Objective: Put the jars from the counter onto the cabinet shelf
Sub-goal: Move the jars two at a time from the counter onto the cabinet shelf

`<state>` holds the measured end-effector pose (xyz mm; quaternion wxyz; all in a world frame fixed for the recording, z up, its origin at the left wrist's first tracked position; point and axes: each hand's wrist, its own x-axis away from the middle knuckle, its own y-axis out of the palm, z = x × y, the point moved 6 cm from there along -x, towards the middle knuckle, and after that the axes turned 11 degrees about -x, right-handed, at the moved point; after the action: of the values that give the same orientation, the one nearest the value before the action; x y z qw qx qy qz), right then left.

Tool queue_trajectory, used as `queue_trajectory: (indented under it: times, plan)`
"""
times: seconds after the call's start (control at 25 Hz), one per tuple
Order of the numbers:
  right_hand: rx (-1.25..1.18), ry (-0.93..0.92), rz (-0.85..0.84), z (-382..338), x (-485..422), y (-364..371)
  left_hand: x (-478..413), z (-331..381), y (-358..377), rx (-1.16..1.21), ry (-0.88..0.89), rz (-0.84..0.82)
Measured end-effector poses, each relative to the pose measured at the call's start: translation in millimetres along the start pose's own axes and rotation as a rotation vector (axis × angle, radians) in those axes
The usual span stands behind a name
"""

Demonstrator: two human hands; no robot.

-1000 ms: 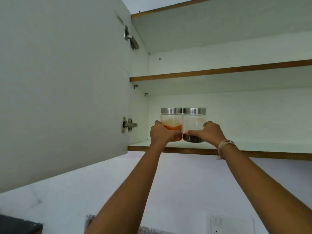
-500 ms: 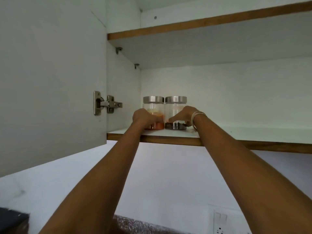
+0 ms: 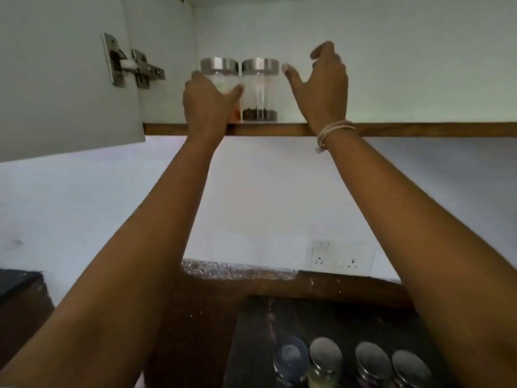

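Note:
Two glass jars with steel lids stand side by side on the cabinet shelf (image 3: 405,129). The left jar (image 3: 219,69) holds orange powder, and my left hand (image 3: 208,105) is still wrapped around its front. The right jar (image 3: 260,91) has dark grains at its bottom and stands free. My right hand (image 3: 321,85) is open just to the right of it, fingers spread, not touching. Several more steel-lidded jars (image 3: 326,357) stand in a row on the dark counter at the bottom of the view.
The open cabinet door (image 3: 56,79) with its hinge (image 3: 131,64) hangs at the left. A wall socket (image 3: 340,259) sits on the white wall above the granite counter (image 3: 212,317). A dark object (image 3: 16,278) lies at the far left.
My right hand has let go of the dark-grain jar and drawn off to the right, opening. My view has tilted down, bringing the counter and its jars into sight.

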<state>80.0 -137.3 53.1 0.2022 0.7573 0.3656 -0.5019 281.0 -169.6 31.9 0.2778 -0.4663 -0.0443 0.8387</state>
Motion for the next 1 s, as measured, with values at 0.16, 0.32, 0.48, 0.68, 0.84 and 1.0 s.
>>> queue_trajectory:
  times: [0.16, 0.32, 0.48, 0.68, 0.84, 1.0]
  plan:
    - [-0.054, -0.224, 0.321, 22, 101, -95, 163, 0, 9, 0.386, 0.251, 0.249]
    - [0.079, 0.208, 0.195, 112, 248, -174, 365, -46, 79, 0.450, 0.036, -0.443]
    - [0.284, 0.665, 0.071, 181, 411, -256, 549, -86, 105, 0.377, -0.210, -1.032]
    - [0.367, 1.155, 0.122, 220, 575, -334, 682, -102, 105, 0.248, -0.308, -1.356]
    - [0.143, 1.329, -0.131, 247, 636, -326, 712, -101, 127, 0.290, -0.438, -1.295]
    - [0.032, 1.341, -0.238, 269, 655, -310, 727, -102, 143, 0.247, -0.457, -1.199]
